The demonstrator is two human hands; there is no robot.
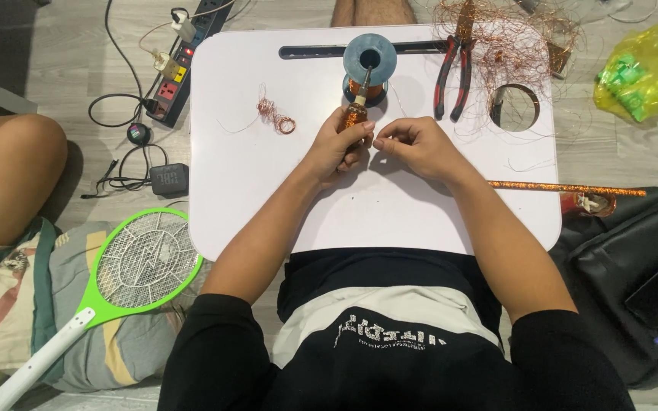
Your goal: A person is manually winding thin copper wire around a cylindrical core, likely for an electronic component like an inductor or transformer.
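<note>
Left hand (338,149) clenched around a small copper-wound coil (354,116), held upright near the centre of the white lap table (268,205). Right hand (413,146) just beside it at 3 o'clock, fingertips pinched together; a wire between them too fine to tell. Grey wire spool (369,58) stood at 12 o'clock from the coil. Red-handled pliers (451,76) at 2 o'clock, beside a copper wire tangle (496,46). Small wire loop (276,118) at 9 o'clock.

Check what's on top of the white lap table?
On the white table: both hands, left holding a copper-wound piece, right pinching near it; a wire spool, red-handled pliers, a small wire tangle, loose wire. Anything under the hands is covered.
</note>
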